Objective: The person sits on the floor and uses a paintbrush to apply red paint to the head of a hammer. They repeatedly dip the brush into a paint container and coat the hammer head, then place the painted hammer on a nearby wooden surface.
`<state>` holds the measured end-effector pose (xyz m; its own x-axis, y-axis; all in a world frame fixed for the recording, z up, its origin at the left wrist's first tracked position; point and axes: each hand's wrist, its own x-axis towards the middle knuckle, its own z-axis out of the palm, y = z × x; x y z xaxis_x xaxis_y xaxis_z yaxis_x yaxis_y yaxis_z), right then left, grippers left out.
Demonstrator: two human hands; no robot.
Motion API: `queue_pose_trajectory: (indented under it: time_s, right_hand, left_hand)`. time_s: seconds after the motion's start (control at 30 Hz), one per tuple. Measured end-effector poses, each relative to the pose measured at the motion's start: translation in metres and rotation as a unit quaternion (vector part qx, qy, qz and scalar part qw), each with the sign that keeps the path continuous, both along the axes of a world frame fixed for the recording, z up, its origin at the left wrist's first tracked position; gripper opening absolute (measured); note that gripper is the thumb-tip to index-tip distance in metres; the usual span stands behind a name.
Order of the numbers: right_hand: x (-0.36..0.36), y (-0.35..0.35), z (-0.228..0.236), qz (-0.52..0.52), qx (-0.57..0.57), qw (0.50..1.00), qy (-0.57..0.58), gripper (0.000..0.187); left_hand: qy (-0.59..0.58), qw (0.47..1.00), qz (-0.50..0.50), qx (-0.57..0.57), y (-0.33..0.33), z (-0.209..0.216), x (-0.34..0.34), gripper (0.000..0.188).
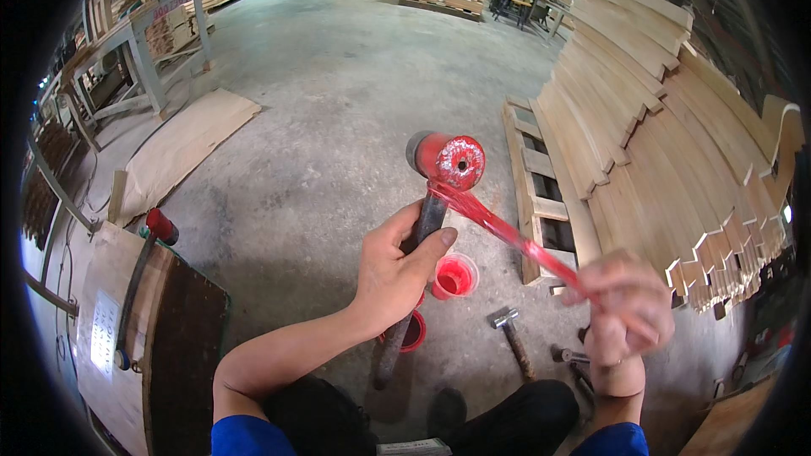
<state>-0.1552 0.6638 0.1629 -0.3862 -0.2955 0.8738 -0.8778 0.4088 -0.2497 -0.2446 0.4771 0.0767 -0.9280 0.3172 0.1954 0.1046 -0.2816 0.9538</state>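
Observation:
My left hand (390,274) is wrapped round the dark handle of a mallet (448,160), holding it head up. The mallet's head is coated in wet-looking red, with a worn, pale-flecked face and a dark far end. My right hand (627,304), smeared by motion, grips a slim paintbrush (507,230) covered in red. Its tip meets the mallet just below the head. Under the mallet, a clear plastic cup (456,276) of red paint stands on the floor. Beside it is a dark container with a red rim (414,332), partly hidden by the handle.
A hammer (512,342) and a wrench-like metal tool (570,355) lie on the floor near my right knee. Another red-headed mallet (160,226) rests on a wooden box (118,321) at left. Stacked boards (667,143) and a pallet (528,203) fill the right side.

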Motion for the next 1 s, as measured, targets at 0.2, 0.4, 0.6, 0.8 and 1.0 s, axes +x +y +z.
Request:
queue_pose_trajectory:
  time_s: [0.2, 0.4, 0.6, 0.8, 1.0]
  right_hand:
    - [-0.028, 0.01, -0.012, -0.081, -0.124, 0.989, -0.025, 0.011]
    - [-0.025, 0.004, -0.009, -0.058, 0.206, 0.976, 0.047, 0.013]
    - [-0.008, 0.006, -0.009, -0.008, 0.122, 0.992, -0.006, 0.012]
    - [-0.03, 0.032, -0.013, -0.14, -0.067, 0.986, -0.061, 0.011]
    - [-0.015, 0.017, -0.019, -0.088, 0.106, 0.991, 0.003, 0.016]
  left_hand:
    - [0.013, 1.0, 0.003, 0.006, 0.002, -0.009, -0.002, 0.027]
    - [-0.019, 1.0, -0.013, 0.001, 0.001, -0.009, -0.004, 0.024]
    - [-0.015, 1.0, -0.015, -0.014, 0.0, -0.01, -0.005, 0.021]
    - [-0.011, 0.998, -0.025, -0.048, 0.002, -0.017, -0.006, 0.019]
    - [-0.005, 0.998, -0.037, -0.042, -0.001, -0.018, -0.006, 0.017]
